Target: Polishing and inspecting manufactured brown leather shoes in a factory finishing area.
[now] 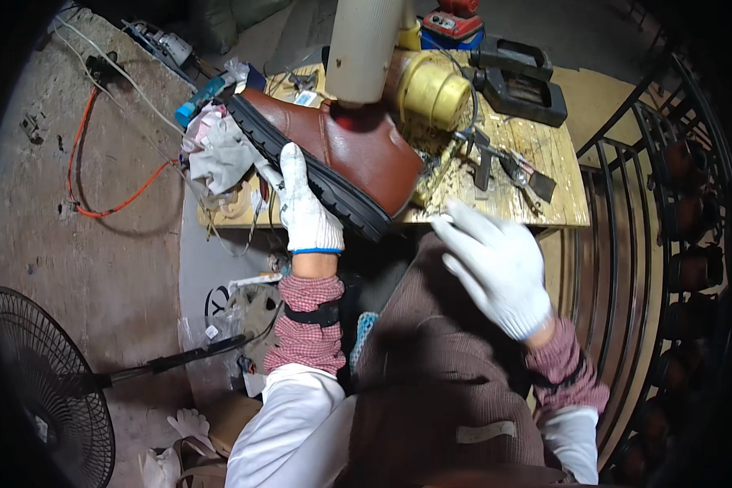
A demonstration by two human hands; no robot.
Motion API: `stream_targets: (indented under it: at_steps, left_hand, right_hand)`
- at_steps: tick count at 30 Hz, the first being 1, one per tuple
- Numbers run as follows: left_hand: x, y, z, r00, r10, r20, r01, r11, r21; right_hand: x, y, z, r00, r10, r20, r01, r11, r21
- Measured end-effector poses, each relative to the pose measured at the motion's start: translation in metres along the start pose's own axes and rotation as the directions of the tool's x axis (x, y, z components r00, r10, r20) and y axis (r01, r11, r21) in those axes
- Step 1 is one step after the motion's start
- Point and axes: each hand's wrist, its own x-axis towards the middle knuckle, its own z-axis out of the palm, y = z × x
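Note:
A brown leather boot [354,150] with a thick black treaded sole [321,180] lies tilted on its side over the front edge of the workbench. My left hand [302,203], in a white knit glove, grips the boot by its sole, with the thumb along the black edge. A beige tube [364,53] comes down from above, its lower end against or just over the boot's shaft, where a red glow shows. My right hand [496,268], also gloved in white, hovers apart from the boot near the bench edge. Its fingers are stretched out, and I see nothing in them.
Right on the glue-stained wooden bench [563,191] lie a yellow cylinder [435,91], brushes and scrapers [529,175] and black cut-open containers [522,93]. Crumpled rags [224,154] sit left of the boot. A fan [49,390] stands lower left, a metal rack [626,203] at right.

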Motion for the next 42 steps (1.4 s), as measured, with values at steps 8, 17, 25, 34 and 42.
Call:
stream_targets:
  at_steps: [8,17,25,34,42]
  left_hand:
    - [-0.053,0.014,-0.040,0.994,-0.088,0.063,0.075,0.979,0.189]
    - [-0.124,-0.001,-0.029,0.493,-0.600,0.630,0.819,0.564,-0.103]
    - [-0.188,-0.022,0.046,-0.259,-0.477,0.840,0.161,0.836,0.525]
    - [-0.210,-0.019,0.042,-0.199,-0.562,0.803,0.376,0.713,0.592]
    - [-0.208,-0.018,0.034,-0.130,-0.547,0.827,0.358,0.752,0.553]
  right_hand:
    - [0.020,-0.045,0.008,0.718,-0.161,0.678,0.329,0.936,-0.127]
    - [-0.079,-0.041,-0.109,0.959,0.280,0.039,-0.282,0.946,0.162]
    - [-0.142,-0.190,-0.254,0.950,0.193,-0.244,-0.263,0.917,-0.299]
    - [-0.227,-0.205,-0.364,0.608,0.346,-0.714,-0.764,0.012,-0.645]
    - [-0.313,-0.140,-0.432,0.508,0.282,-0.814,-0.641,-0.507,-0.576]
